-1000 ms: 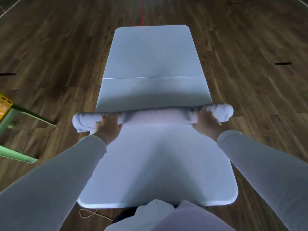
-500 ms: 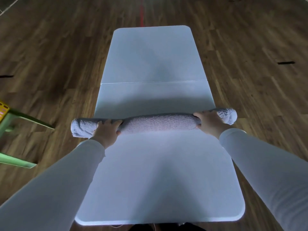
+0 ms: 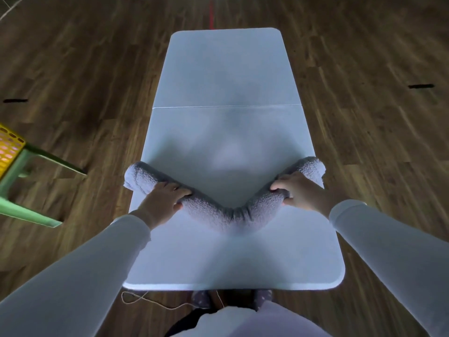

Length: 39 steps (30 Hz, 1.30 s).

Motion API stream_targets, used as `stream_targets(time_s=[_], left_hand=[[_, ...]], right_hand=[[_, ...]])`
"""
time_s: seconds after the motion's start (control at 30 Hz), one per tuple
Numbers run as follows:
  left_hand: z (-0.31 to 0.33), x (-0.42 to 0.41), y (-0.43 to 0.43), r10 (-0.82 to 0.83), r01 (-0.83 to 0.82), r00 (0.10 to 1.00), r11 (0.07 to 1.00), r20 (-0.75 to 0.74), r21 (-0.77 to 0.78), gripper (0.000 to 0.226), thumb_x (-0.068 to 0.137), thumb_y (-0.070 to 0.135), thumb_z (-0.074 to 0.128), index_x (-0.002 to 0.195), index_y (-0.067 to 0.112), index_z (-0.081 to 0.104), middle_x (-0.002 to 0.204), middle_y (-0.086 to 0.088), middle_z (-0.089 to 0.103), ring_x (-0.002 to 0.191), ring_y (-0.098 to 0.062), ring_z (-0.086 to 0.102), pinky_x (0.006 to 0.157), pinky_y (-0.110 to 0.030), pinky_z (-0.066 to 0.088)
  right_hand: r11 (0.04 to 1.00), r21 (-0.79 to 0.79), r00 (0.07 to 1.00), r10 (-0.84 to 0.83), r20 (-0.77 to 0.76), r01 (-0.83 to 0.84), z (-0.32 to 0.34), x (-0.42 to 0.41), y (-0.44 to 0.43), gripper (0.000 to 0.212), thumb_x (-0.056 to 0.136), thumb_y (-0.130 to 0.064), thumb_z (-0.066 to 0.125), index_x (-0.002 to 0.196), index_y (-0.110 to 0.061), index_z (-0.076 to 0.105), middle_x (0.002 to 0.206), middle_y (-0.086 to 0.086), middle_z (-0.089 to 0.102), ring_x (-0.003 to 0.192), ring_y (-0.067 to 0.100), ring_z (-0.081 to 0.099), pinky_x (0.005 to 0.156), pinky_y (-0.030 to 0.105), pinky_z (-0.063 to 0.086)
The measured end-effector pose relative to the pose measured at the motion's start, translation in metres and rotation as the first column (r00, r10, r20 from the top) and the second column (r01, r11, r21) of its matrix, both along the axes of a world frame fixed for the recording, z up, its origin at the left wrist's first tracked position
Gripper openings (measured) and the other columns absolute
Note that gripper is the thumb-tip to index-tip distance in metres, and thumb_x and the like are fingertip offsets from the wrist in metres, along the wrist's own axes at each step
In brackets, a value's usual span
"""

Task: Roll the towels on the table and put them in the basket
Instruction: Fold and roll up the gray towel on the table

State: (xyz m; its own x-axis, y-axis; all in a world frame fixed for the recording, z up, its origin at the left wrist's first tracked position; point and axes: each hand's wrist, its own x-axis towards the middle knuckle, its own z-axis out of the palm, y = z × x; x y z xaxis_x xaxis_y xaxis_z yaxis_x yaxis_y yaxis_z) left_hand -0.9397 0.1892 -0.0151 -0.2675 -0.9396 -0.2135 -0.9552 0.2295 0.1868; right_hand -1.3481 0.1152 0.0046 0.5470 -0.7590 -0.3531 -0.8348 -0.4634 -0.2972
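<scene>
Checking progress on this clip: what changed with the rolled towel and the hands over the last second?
The rolled towel, straight across the table a second ago, is now bent into a V, its middle nearest the person. The left hand and right hand went from lying on top to gripping it with curled fingers. The table and the yellow basket at far left stayed put.

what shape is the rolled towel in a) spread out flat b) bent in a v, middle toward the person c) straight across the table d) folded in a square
B: the rolled towel bends into a V, its middle nearest the person, with the left hand and right hand each gripping one side.
</scene>
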Motion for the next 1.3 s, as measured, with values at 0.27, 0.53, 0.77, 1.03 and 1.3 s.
stream_targets(time_s=[0.27, 0.53, 0.77, 1.03, 1.3], left_hand=[[0.025, -0.051, 0.057, -0.181, 0.181, 0.983, 0.983, 0.023, 0.003, 0.049, 0.090, 0.034, 0.063, 0.137, 0.039, 0.049, 0.133, 0.006, 0.057, 0.124, -0.026, 0.045, 0.102, -0.036, 0.043], [0.035, -0.034, 0.053, 0.075, -0.069, 0.995, 0.994, -0.060, 0.088, 0.107, 0.053, 0.068, 0.080, 0.145, 0.041, 0.031, 0.152, -0.003, 0.023, 0.142, -0.027, 0.018, 0.113, -0.050, 0.028], [0.034, -0.001, 0.038, 0.331, -0.280, 0.939, 0.895, -0.093, 0.348, 0.106, 0.060, 0.057, 0.082, 0.147, 0.039, 0.023, 0.140, -0.006, 0.045, 0.124, -0.024, 0.047, 0.102, -0.035, 0.039], [0.026, -0.040, 0.078, 0.437, -0.376, 0.877, 0.884, -0.201, 0.278, 0.098, 0.062, 0.060, 0.080, 0.143, 0.036, 0.030, 0.135, -0.005, 0.050, 0.118, -0.026, 0.051, 0.100, -0.038, 0.044], [0.026, -0.045, 0.116, 0.554, -0.507, 0.812, 0.825, -0.185, 0.249, 0.086, 0.072, 0.054, 0.077, 0.142, 0.035, 0.032, 0.122, -0.005, 0.055, 0.106, -0.026, 0.056, 0.089, -0.036, 0.048]], right_hand=[[0.987, 0.063, 0.934, 0.121, 0.336, -0.150, -0.004, 0.026, 0.060, 0.049, 0.070, -0.004, 0.074, 0.118, -0.017, 0.070, 0.124, 0.007, 0.056, 0.120, 0.017, 0.047, 0.103, 0.018, 0.033], [0.935, 0.114, 0.854, -0.354, 0.382, 0.336, -0.007, 0.035, 0.063, 0.084, 0.073, -0.017, 0.084, 0.146, -0.009, 0.042, 0.143, 0.011, 0.026, 0.127, 0.027, 0.038, 0.112, 0.038, 0.035], [0.890, 0.245, 0.864, -0.440, 0.244, 0.384, -0.009, 0.039, 0.047, 0.092, 0.071, -0.028, 0.085, 0.148, -0.035, 0.035, 0.151, 0.010, 0.015, 0.143, 0.027, 0.022, 0.119, 0.039, 0.020], [0.925, 0.310, 0.921, -0.302, 0.245, 0.221, -0.003, 0.079, 0.019, 0.085, 0.071, -0.010, 0.081, 0.143, -0.034, 0.043, 0.151, 0.007, 0.012, 0.140, 0.024, 0.028, 0.102, 0.018, 0.023], [0.942, 0.309, 0.961, 0.044, 0.271, -0.131, 0.001, 0.172, 0.016, 0.083, 0.064, -0.006, 0.078, 0.136, -0.036, 0.050, 0.143, 0.004, 0.038, 0.133, 0.018, 0.036, 0.098, 0.018, 0.029]])
